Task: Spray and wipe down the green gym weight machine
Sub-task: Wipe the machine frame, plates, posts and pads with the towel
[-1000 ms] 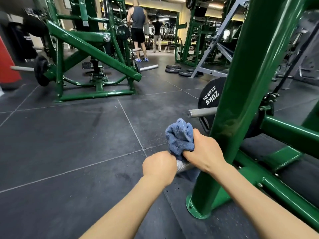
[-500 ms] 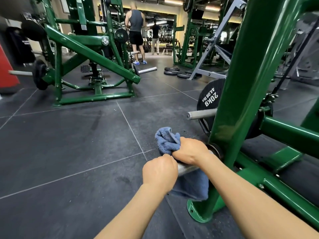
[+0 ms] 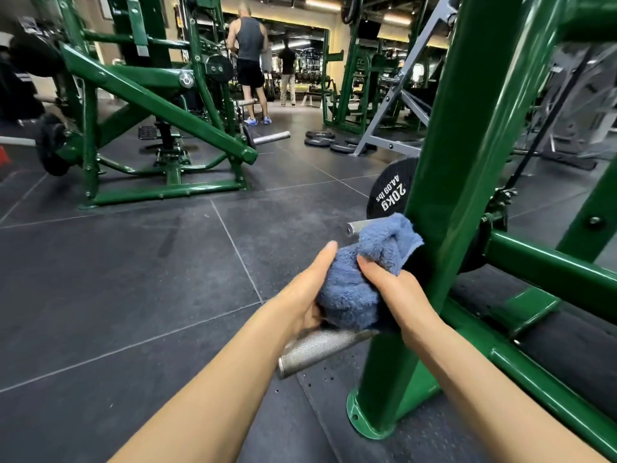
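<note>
Bunching a soft, fluffy blue terry cloth (image 3: pixel 360 282), the left hand (image 3: pixel 302 295) cups it from beside while the right hand (image 3: pixel 395 289) pinches its folds. Light and limp, it sits just above a knurled steel handle (image 3: pixel 320 350), touching the glossy green machine upright (image 3: pixel 467 195); gripping a thick wad probably suits wiping.

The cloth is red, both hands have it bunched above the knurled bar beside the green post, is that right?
Not quite: the cloth is blue, not red. The head view shows the left hand and right hand holding it bunched above the knurled bar beside the green post.
</note>
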`<state>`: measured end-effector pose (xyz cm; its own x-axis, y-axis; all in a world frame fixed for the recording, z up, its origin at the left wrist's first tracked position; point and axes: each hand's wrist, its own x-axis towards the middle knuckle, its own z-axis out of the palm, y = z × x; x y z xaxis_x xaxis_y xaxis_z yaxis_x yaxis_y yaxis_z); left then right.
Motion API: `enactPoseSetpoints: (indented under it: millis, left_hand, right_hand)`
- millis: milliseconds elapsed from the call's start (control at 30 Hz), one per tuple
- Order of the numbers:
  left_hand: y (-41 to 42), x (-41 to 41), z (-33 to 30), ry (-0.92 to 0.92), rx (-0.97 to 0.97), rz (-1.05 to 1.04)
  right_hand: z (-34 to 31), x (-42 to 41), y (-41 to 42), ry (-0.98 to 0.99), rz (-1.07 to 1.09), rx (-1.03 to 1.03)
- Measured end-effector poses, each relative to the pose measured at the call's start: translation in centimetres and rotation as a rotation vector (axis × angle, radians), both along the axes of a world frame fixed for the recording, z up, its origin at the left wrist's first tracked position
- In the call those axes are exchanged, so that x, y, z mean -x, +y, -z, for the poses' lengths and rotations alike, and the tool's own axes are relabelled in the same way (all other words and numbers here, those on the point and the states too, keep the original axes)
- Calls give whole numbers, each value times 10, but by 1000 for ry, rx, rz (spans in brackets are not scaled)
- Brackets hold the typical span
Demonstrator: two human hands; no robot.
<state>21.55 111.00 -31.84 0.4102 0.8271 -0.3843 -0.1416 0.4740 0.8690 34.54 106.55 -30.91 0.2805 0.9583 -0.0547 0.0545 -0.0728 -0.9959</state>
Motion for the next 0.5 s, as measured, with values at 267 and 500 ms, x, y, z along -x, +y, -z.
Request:
enactPoseSetpoints:
  millis: [267, 500]
  left_hand:
    - [4, -23, -7, -90, -213, -352]
    - [-14, -11, -15, -81, -98, 24]
  right_hand:
    - [-19, -14, -12, -91, -196, 94]
    - [-2, -19, -33, 678, -569, 92]
